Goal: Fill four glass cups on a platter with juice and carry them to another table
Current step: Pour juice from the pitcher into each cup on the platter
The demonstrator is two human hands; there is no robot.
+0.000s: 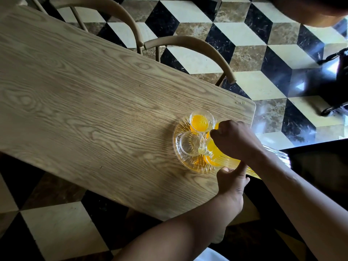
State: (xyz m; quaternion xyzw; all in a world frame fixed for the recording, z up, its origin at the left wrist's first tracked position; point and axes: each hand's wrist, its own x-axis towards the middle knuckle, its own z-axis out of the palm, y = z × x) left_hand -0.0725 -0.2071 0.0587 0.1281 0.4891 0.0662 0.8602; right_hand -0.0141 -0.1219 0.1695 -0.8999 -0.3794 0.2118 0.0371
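Nearest to the camera, the left hand [232,182] reaches up from below and supports the ribbed clear glass jug of orange juice [233,162] from underneath; its fingers [243,169] press against the lower wall of the jug, partly curled, not closed around it. Just beyond, the right hand [234,139] is closed over the top part of the jug, probably on its handle, but the handle itself is hidden under the hand.

The long axis of the jug runs from lower right to upper left, and it is tilted, so the spout [204,147] points to the left. The spout lies at the rim of the empty clear glass cup [189,146], which stands just left of both hands on the round cut-glass platter [177,137]. This is the relation that decides the pour: the stream must fall to the left, into this cup.

Behind it, a glass cup filled with orange juice [200,121] stands on the far side of the platter. More orange shows beneath the hands, likely other filled cups. The platter rests near the right end of the pale wooden table [84,95].
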